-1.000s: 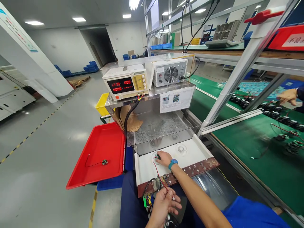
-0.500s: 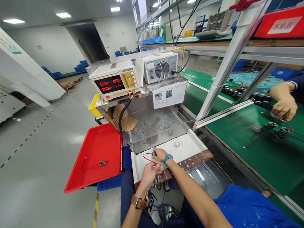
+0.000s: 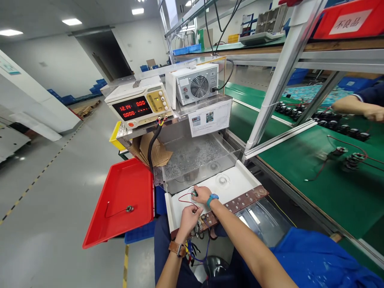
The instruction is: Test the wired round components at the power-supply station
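Note:
My right hand (image 3: 203,195), with a blue band at its wrist, is closed on a small part with a green circuit board (image 3: 194,193), mostly hidden by the fingers. A thin red wire (image 3: 182,196) loops from that part towards my left hand (image 3: 190,218). My left fingers are pinched on the wire's end, just above a brown terminal strip (image 3: 237,206) with rows of metal studs. Both hands are over the near side of a white tray (image 3: 237,179). Below my left hand, several coloured leads (image 3: 207,250) hang from the strip.
A red tray (image 3: 129,186) on the left holds a similar small round part (image 3: 129,209) with a red lead. Ahead stands a power supply (image 3: 138,104) with lit red digits. To the right, motors (image 3: 354,160) stand on a green belt (image 3: 300,180), near a co-worker's arm (image 3: 351,105).
My left fingers have drawn closer together on the wire's end. My right hand stays almost in place. The co-worker's hand has moved away from the motors. The view has shifted slightly.

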### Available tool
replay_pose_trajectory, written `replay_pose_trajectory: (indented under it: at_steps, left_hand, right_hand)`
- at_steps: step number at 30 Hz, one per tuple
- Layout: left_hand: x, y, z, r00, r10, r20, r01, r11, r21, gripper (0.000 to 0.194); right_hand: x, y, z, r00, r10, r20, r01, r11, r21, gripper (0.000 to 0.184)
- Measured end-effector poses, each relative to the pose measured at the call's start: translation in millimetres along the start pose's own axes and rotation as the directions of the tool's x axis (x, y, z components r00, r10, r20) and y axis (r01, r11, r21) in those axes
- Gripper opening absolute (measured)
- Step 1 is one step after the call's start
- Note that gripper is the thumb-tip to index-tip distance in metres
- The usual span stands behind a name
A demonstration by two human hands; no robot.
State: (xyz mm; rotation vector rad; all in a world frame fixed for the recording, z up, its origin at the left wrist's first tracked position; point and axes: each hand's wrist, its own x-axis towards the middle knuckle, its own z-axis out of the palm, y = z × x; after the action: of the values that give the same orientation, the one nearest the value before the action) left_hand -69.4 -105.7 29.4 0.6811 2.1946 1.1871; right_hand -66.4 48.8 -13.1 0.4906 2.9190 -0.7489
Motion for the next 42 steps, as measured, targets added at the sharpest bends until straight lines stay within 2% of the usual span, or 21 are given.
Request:
replay_pose_trajectory:
  at_steps: [12, 31, 42]
  left_hand:
    - [4.4, -6.1, 3.5, 0.998, -0.048, 0.043, 0.047, 0.999, 0.023, 0.039]
    - [6.1, -3.5, 3.9, 0.995, -0.077, 0.069, 0.08, 0.996, -0.04, 0.035]
    - [11.2, -14.5, 9.7, 0.992, -0.079, 0.101, 0.087, 0.993, -0.074, 0.034]
  right_hand:
    - [0.4, -0.1, -0.1, 1.0, 0.018, 0.001, -0.018, 1.0, 0.004, 0.039]
    - [1.9, 1.3, 2.8, 1.0, 0.027, -0.001, -0.027, 1.0, -0.001, 0.041]
    - [0.0, -0.6, 0.7, 1.0, 0.014, -0.017, -0.015, 1.0, -0.011, 0.039]
